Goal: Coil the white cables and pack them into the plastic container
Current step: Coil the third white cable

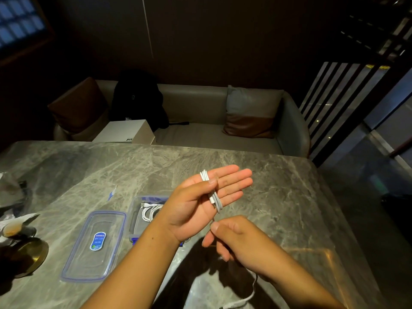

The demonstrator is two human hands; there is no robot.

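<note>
The left hand [196, 204] is held palm up over the table [111, 166], fingers straight and pointing to the right. A white cable [214, 195] is looped into a narrow bundle that lies across the base of those fingers. Its long axis runs from the far side of the hand back toward the person, leaning slightly to the right at the near end. The left thumb bends over the bundle near its far end and pins it against the fingers. A white plug lies along the bundle and points toward the person.

Just below, the right hand [231, 237] pinches a single strand of the same cable between thumb and forefinger; its other fingers hang loosely curled. From there the loose cable drops under the right wrist and trails off the bottom edge of the view.

The container [133, 210] stands open on the table, partly hidden behind the left wrist, with a second cable [149, 211] coiled inside. Its lid [95, 244] lies flat beside it on the left.
</note>
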